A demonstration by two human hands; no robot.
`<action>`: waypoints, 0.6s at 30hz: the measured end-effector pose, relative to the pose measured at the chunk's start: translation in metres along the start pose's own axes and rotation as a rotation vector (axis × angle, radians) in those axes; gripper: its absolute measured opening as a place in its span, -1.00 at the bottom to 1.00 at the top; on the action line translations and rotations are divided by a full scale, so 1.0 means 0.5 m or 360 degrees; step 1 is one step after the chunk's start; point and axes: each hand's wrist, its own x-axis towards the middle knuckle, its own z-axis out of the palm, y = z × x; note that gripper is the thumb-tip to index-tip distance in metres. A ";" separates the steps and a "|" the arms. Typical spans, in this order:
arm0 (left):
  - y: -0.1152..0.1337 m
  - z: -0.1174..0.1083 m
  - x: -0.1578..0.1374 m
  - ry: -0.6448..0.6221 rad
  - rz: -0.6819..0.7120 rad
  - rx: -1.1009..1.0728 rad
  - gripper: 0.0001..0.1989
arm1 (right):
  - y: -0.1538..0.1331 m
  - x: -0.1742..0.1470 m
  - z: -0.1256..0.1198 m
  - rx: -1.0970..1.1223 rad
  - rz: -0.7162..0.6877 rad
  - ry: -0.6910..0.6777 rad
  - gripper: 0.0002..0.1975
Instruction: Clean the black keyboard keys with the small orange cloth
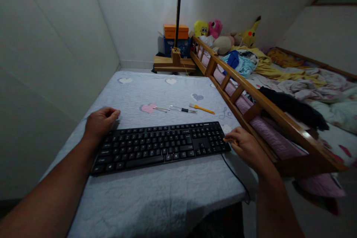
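A black keyboard [156, 145] lies across the cloth-covered table, slightly slanted, its cable [237, 176] running off the near right side. By its far left corner rests my left hand [102, 121], fingers curled into a loose fist with nothing visible in it. My right hand [245, 147] is at the keyboard's right end, fingertips pinched together at its edge; whether they grip the edge or something small is unclear. Beyond the keyboard lie thin sticks [161, 109], a tool with a black grip [184, 110] and bent wire-like metal beside it, and a yellow-handled brush [205, 109].
The table's pale blue cloth [134, 200] has heart prints. A wooden bed rail [251, 96] runs along the right, with bedding and plush toys [248, 37] behind it. At the back stand a wooden stand with a black pole [178, 11] and an orange box [170, 31].
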 end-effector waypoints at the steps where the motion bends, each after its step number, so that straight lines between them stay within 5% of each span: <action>1: -0.001 0.000 0.000 0.0001 0.0002 0.0000 -0.64 | -0.004 0.017 0.005 -0.0003 -0.0016 0.0038 -0.77; 9: -0.007 0.002 0.002 0.0006 0.0021 -0.0021 -0.63 | -0.008 0.111 0.051 -0.0158 -0.0032 0.0136 -0.75; 18: 0.003 -0.002 -0.001 0.0001 -0.0005 0.0006 -0.65 | 0.000 0.073 0.039 -0.0147 -0.0056 0.0028 -0.74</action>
